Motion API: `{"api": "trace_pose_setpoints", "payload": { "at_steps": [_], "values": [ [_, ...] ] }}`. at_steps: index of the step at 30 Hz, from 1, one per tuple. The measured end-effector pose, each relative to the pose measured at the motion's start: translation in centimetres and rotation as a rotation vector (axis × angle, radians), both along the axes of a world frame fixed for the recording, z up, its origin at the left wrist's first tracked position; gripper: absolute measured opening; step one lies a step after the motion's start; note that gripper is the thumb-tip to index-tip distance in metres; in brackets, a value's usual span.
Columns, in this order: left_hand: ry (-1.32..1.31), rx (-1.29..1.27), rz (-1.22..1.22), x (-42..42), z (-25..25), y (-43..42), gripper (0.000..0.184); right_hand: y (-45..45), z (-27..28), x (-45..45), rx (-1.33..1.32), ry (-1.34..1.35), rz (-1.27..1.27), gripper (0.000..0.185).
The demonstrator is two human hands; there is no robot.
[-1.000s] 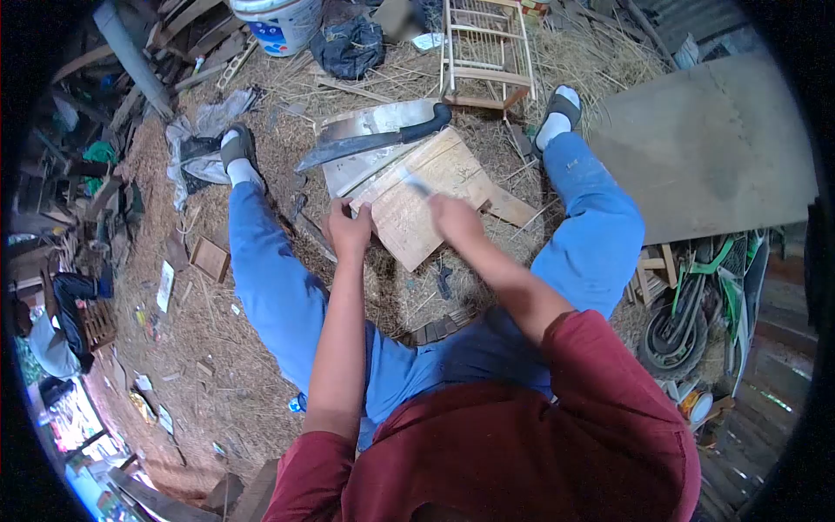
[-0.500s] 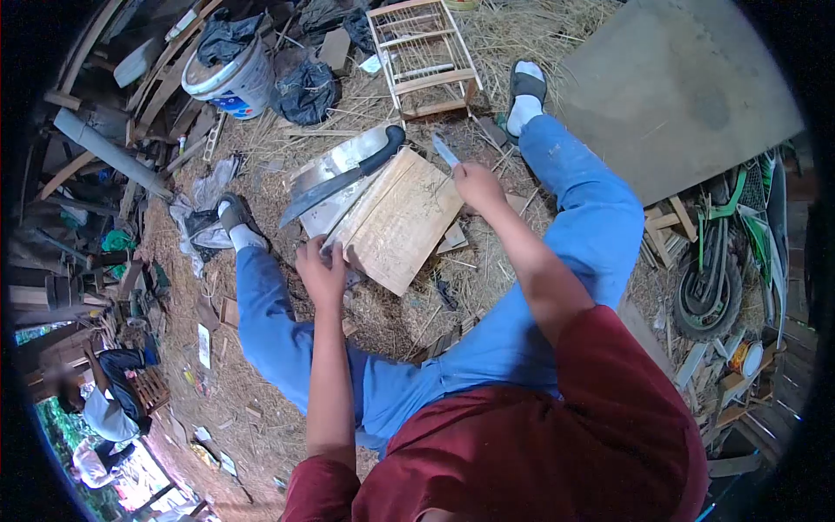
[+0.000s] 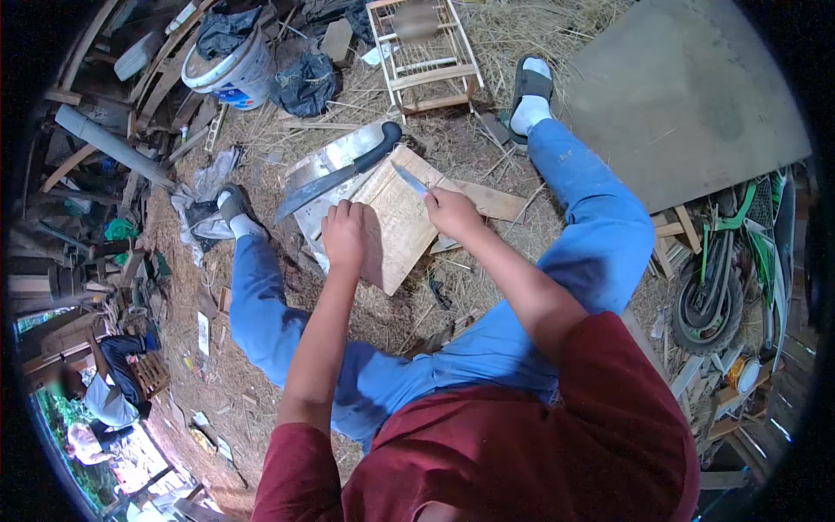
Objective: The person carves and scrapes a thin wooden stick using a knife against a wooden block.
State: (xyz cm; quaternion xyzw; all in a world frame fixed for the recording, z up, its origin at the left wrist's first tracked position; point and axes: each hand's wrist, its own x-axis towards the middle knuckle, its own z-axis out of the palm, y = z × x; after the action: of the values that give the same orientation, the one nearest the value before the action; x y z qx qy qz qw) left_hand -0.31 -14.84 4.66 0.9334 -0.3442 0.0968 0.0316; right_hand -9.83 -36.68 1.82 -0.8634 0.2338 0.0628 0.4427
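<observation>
A wooden board [image 3: 396, 239] lies tilted on the ground between my legs, over a pale metal-looking sheet [image 3: 335, 155]. My right hand [image 3: 452, 215] is closed round the handle of a knife [image 3: 409, 180], whose blade points up and left over the board. On the board's left side rests my left hand [image 3: 345, 233], its fingers laid together on the surface and its thumb not clearly visible. Just beyond that hand, a machete [image 3: 335, 181] with a black handle lies across the sheet.
A wooden cage-like frame [image 3: 430, 78] stands ahead, beside straw. At the upper left are a white bucket [image 3: 230, 80] and a black plastic bag [image 3: 304, 87]. A large flat panel [image 3: 687, 104] and a small wheeled bike [image 3: 709, 296] are at right. Another person [image 3: 109, 396] sits far left.
My left hand has moved up and right from the board's lower left edge onto its surface. My right hand has brought the knife left and down, over the board.
</observation>
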Motion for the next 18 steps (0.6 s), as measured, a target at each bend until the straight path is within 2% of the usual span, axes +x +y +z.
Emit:
{"api": "trace_pose_setpoints", "payload": {
  "at_steps": [4,7,12,15,17,18],
  "values": [
    [-0.012,0.064,-0.009,0.3,0.0,-0.1,0.013,1.4,-0.9,-0.3,-0.011,-0.039,0.060,0.038],
    [-0.088,0.135,-0.014,0.5,-0.6,-0.4,0.008,1.9,-1.6,-0.3,0.021,-0.083,0.084,0.037],
    [-0.141,0.282,0.109,0.5,-1.5,-1.4,0.011,1.9,-1.7,-0.8,0.024,-0.139,0.063,0.037],
    [-0.150,0.216,0.151,1.3,-1.5,-0.3,0.011,1.5,-1.0,-0.7,0.019,-0.156,0.013,0.038],
    [-0.072,0.204,0.189,1.6,0.1,0.7,0.009,1.2,-0.7,-0.9,-0.044,-0.109,-0.047,0.039],
    [0.070,0.203,0.246,1.7,0.7,1.4,0.010,1.0,-0.6,-0.9,-0.053,-0.107,-0.039,0.039]
  ]
}}
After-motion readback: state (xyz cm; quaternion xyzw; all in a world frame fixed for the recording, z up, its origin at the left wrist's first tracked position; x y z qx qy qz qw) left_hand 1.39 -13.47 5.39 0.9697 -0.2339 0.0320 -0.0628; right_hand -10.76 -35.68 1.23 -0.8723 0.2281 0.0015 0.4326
